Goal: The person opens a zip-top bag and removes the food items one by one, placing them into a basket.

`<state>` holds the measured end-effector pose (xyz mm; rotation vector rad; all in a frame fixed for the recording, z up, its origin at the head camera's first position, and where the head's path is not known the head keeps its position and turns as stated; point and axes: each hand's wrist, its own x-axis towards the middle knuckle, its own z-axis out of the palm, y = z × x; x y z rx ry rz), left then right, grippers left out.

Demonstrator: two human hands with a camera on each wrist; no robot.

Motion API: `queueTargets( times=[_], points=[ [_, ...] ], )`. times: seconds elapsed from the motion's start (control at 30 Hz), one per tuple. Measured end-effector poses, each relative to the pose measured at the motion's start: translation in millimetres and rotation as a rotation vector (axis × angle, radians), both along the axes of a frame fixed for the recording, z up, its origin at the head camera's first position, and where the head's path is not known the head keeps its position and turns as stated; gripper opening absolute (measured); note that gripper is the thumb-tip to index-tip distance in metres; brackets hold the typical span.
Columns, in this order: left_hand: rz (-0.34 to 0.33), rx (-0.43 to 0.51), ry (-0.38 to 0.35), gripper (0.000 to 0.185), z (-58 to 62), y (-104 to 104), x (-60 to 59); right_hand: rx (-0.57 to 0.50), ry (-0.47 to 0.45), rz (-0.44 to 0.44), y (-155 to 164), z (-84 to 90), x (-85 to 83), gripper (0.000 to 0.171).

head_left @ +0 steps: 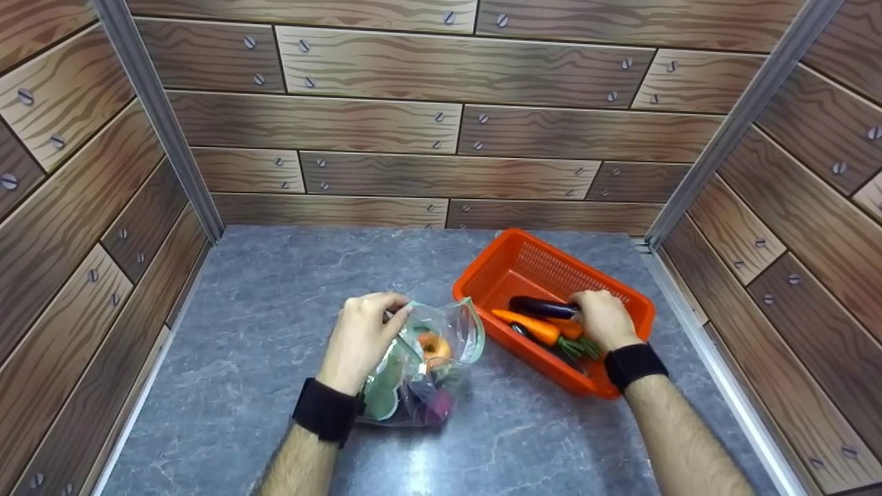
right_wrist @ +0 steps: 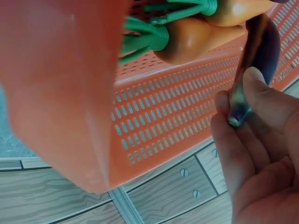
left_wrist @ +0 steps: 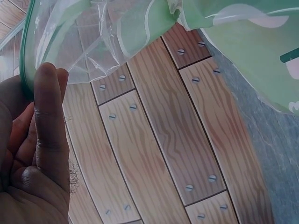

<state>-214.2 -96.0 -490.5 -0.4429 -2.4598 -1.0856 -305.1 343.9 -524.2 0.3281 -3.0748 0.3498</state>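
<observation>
My left hand (head_left: 365, 337) pinches the rim of a clear zip bag (head_left: 472, 334) with green print, holding its mouth apart. Inside the bag a round orange-red fruit (head_left: 434, 349) and a purple item (head_left: 435, 405) show through the plastic; the other contents are unclear. In the left wrist view, thumb and finger grip the bag's green edge (left_wrist: 27, 51). Over the red basket (head_left: 482, 324), my right hand (head_left: 606, 320) pinches the stem end of a dark eggplant (head_left: 541, 307). Carrots (head_left: 530, 326) with green tops lie beside it, and another dark item lies partly under them.
The basket stands at an angle on the grey marbled tabletop (head_left: 275, 289), right of the bag. Wood-patterned walls (head_left: 379, 124) enclose the back and both sides, with metal posts at the corners. A metal strip (head_left: 730, 406) edges the right side.
</observation>
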Motion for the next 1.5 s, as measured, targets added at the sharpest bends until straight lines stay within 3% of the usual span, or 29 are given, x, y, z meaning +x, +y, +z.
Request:
queueTargets(
  times=[0.57,1.07,1.23,1.5],
  points=[
    [-0.001,0.003,-0.002,0.008,-0.3,0,0.5,0.082,-0.137,-0.007,6,-1.3,4.4,0.005],
    [-0.007,0.011,-0.018,0.008,0.8,1,-0.3,0.101,-0.074,0.044,-4,0.9,2.1,0.003],
    [-0.006,0.011,-0.004,0.007,0.4,1,-1.1,0.075,-0.043,0.088,-12,6.2,4.2,0.006],
    [-0.008,0.012,-0.01,0.007,0.5,2,-0.9,0.001,-0.038,0.062,-37,28.7,13.0,0.033]
  ],
)
